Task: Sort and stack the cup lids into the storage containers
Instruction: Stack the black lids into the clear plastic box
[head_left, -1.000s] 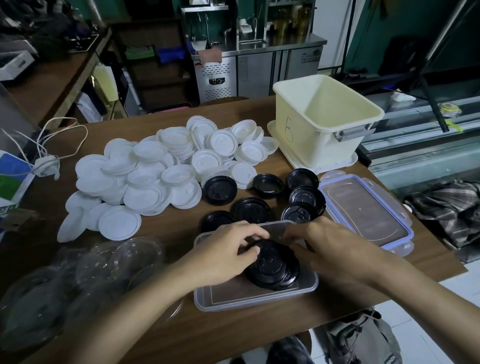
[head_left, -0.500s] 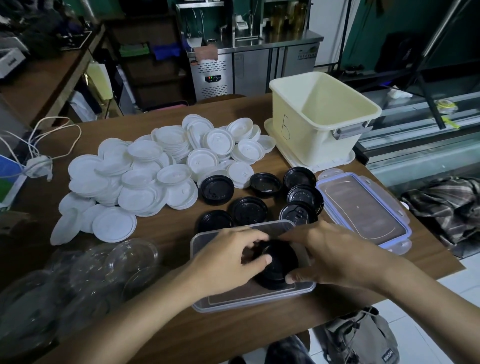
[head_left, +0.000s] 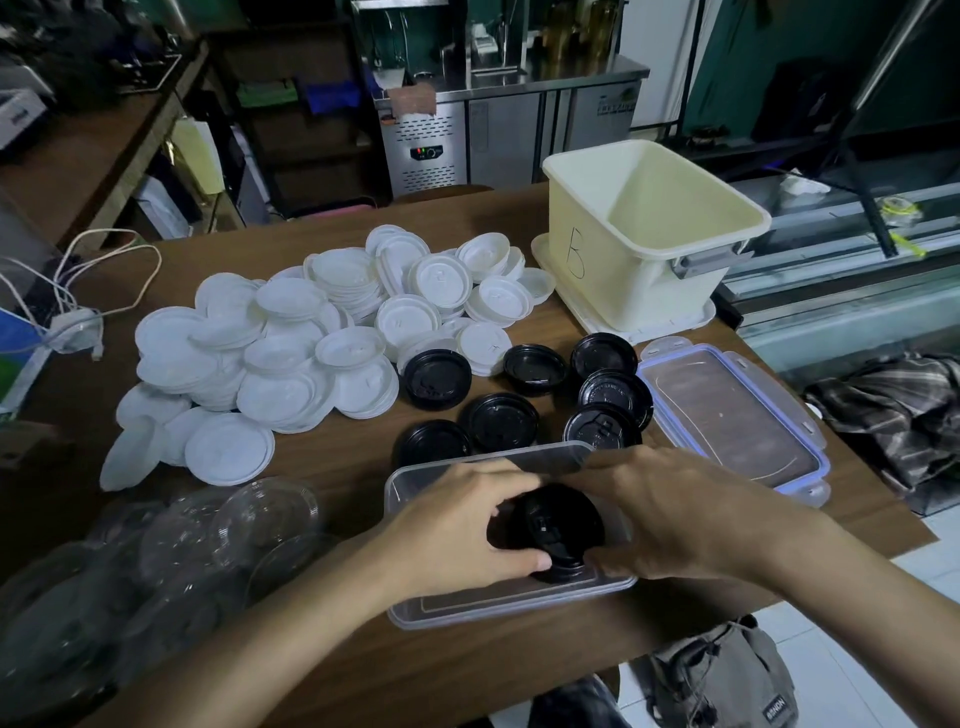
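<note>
**Left hand (head_left: 447, 530) and right hand (head_left: 670, 514) grip a black stack (head_left: 558, 525) inside a clear tub (head_left: 415, 486)**

A brown table (head_left: 332, 467) carries a wide heap of white lids (head_left: 311, 343) at far left and a cream bin (head_left: 623, 270) at far right. Clear lids (head_left: 208, 545) lie near left, and a blue-edged cover (head_left: 727, 415) lies right. In the near tub, each hand's fingers and thumb curl round the stack's sides. Loose black lids (head_left: 498, 421) lie just beyond.

Dim rm w/ wood table (head_left: 332, 460), steel fridge unit (head_left: 501, 140) at back, teal wall (head_left: 727, 62), white tile floor (head_left: 862, 654).
</note>
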